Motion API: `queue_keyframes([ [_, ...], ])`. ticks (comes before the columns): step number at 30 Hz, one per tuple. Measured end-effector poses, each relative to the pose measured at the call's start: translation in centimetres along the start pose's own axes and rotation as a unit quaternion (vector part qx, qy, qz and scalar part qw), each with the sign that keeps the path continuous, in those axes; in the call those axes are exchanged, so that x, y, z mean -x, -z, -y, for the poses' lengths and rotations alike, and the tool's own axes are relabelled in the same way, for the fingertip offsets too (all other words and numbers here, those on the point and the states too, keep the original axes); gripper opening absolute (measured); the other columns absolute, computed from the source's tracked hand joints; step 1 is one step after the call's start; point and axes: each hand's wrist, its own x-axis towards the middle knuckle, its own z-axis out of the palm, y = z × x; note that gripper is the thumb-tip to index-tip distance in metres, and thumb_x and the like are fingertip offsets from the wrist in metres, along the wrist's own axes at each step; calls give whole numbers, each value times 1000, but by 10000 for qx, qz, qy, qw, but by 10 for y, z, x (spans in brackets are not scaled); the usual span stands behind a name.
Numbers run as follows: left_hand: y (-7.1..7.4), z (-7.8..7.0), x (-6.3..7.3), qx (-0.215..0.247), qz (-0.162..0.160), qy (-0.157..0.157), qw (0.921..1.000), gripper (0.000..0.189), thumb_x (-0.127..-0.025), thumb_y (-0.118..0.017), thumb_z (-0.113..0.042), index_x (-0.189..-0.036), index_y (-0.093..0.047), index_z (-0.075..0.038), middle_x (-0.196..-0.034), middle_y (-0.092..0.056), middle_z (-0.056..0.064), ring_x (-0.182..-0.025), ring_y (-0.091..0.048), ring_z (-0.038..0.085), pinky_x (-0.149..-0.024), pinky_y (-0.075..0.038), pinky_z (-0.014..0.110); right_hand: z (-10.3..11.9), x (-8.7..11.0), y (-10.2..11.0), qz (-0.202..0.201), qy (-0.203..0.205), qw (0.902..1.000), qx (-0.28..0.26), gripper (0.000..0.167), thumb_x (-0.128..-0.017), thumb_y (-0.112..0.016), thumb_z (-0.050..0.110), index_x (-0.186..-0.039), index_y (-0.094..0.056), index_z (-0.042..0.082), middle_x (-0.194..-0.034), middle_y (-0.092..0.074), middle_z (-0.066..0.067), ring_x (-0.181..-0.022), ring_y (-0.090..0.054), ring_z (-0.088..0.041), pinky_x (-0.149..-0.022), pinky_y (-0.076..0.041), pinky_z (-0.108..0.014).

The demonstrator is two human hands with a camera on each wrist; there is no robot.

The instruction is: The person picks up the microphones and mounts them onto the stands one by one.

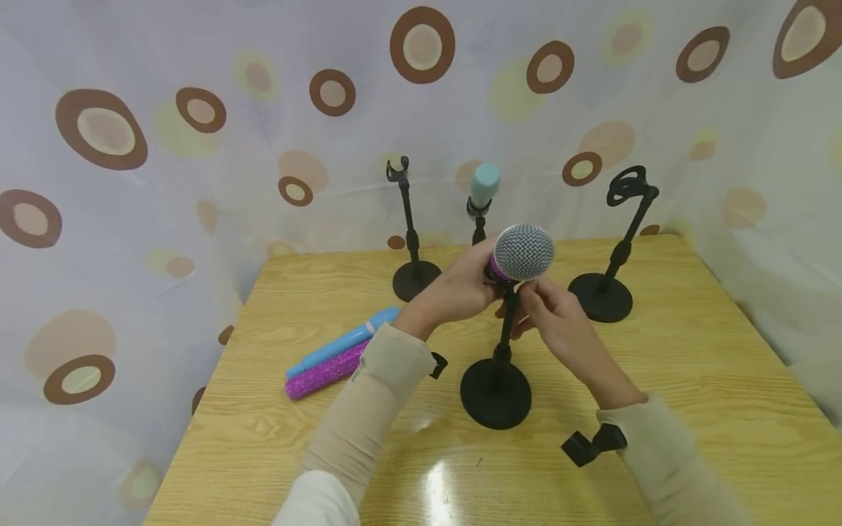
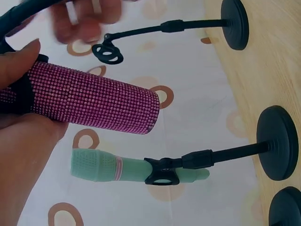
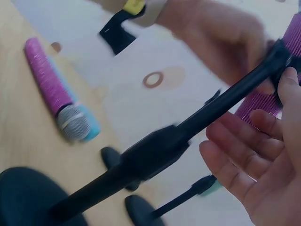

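Note:
A rhinestone-covered purple microphone [image 2: 94, 98] with a silver mesh head lies in the clip of a black stand [image 1: 505, 329], nearest of the stands. My left hand [image 1: 460, 287] grips the microphone around its clip, as the left wrist view shows, with the thumb over the top. At the stand's upper joint, just below the microphone head, my right hand [image 1: 559, 318] pinches with the thumb and a finger. Its other fingers hang loosely curled in the right wrist view, beside the stand's tube. The exact fingertip contact is partly hidden.
Behind stands a mint-green microphone [image 2: 99, 165] in its own stand. Two stands with bare clips, one left [image 1: 416, 277] and one right [image 1: 601, 296], flank it. A blue microphone [image 1: 342, 347] and a glittery purple microphone [image 1: 325, 372] lie on the wooden table [image 1: 230, 438] at left.

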Motion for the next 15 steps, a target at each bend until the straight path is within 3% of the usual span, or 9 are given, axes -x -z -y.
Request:
queue_keyframes([
  [5,-3,2,-2,-87,-219,-132,9996,57,-84,-51,19,-137,-47,-3,-128,-59,12,-105,-51,19,-83,-37,25,-38,17,-12,103,-553,9961,680,30,-108,-41,26,-110,-58,2,-108,-69,-18,-90,-67,-19,-81,-59,-35],
  [9,-6,3,-6,86,-273,-117,9995,53,-82,-44,21,-131,-49,0,-121,-58,15,-100,-48,20,-80,-32,28,-67,37,-25,28,-924,9848,1472,24,-106,-47,20,-118,-62,4,-117,-67,-14,-108,-65,-29,-93,-56,-47],
  [12,-7,5,-8,304,-261,-11,9992,45,-84,-40,22,-122,-50,1,-110,-55,15,-96,-44,20,-79,-28,31,-84,52,-37,125,-897,9789,1830,29,-102,-54,14,-127,-58,0,-128,-61,-20,-122,-58,-39,-100,-50,-55],
  [15,-7,8,-8,509,-308,51,9982,39,-84,-35,23,-113,-47,0,-102,-48,14,-94,-40,21,-80,-26,33,-96,64,-50,387,-840,9725,2138,47,-99,-62,20,-137,-51,-5,-142,-50,-26,-132,-49,-44,-105,-44,-58],
])
